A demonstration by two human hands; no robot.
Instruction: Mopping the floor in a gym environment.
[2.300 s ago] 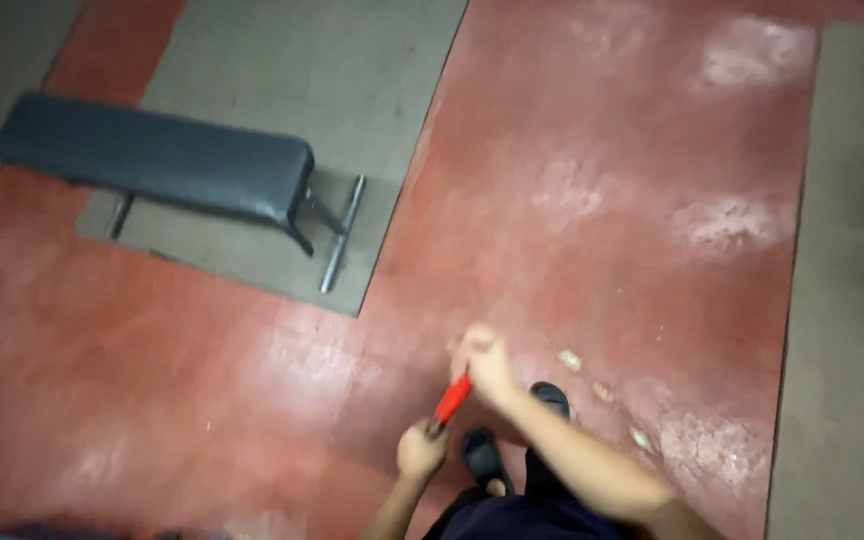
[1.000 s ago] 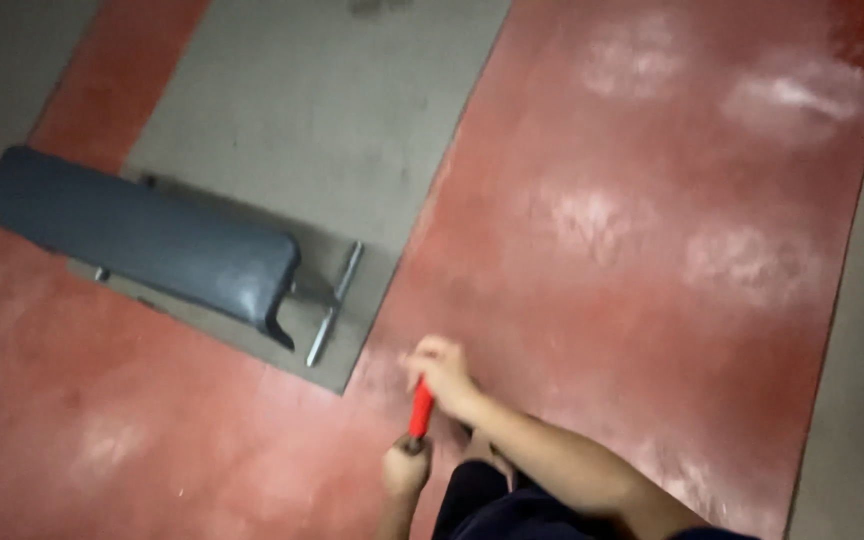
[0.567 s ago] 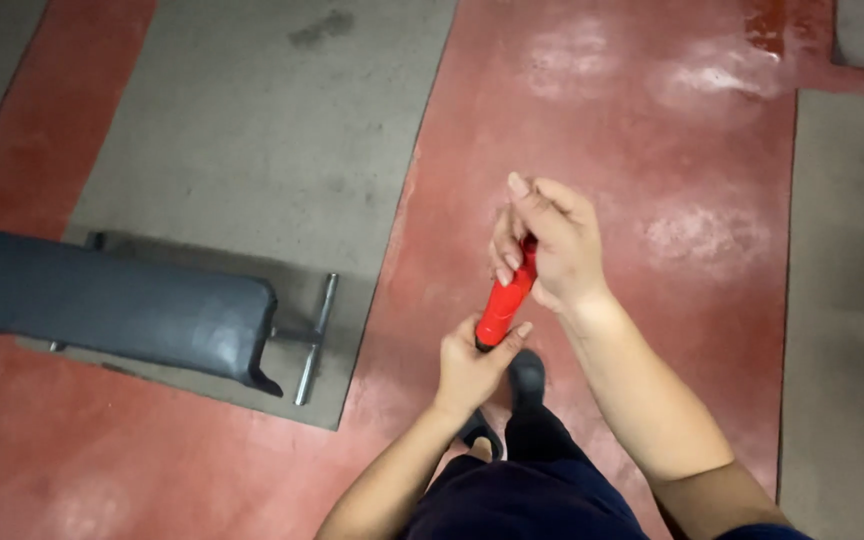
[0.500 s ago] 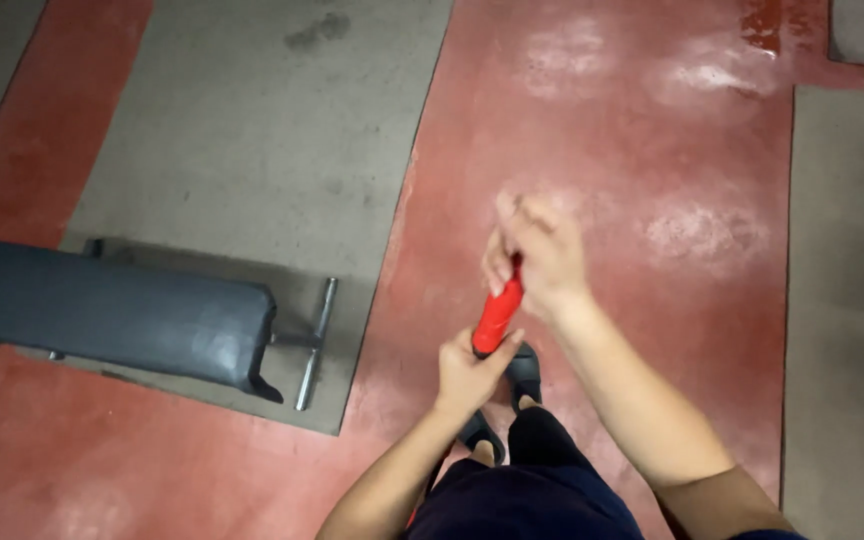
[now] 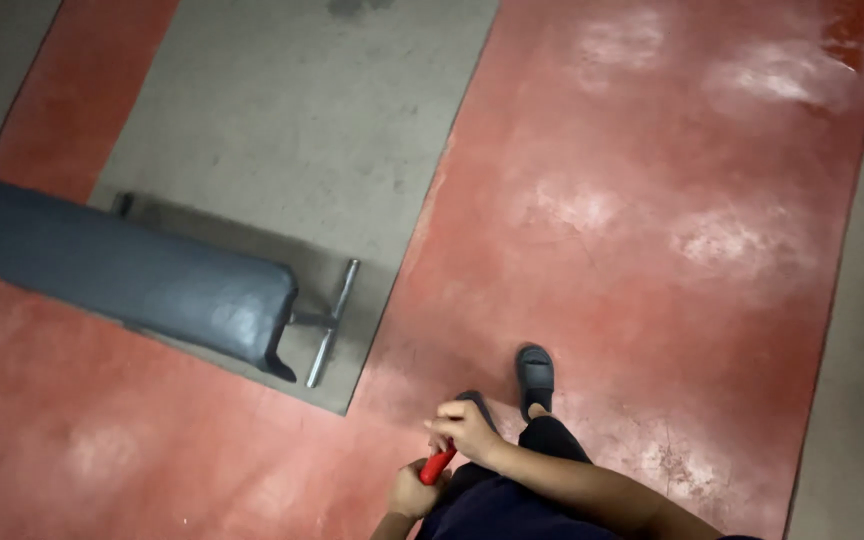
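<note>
From my head camera, red floor (image 5: 652,300) fills the frame, with a grey mat (image 5: 302,130) upper left bearing a dark padded bench (image 5: 132,270). Wide bare floor lies right of the mat edge. At bottom centre, my left hand (image 5: 410,492) and right hand (image 5: 464,430) both close around the red handle (image 5: 437,465).

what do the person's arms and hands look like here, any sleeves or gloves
Both hands are bare, with no gloves. The left hand and right hand show no rings or watch that can be made out at this size. The right forearm is uncovered along its visible length, with no sleeve in view; only a short stretch of the left forearm shows at the picture's bottom edge, also bare.
</note>
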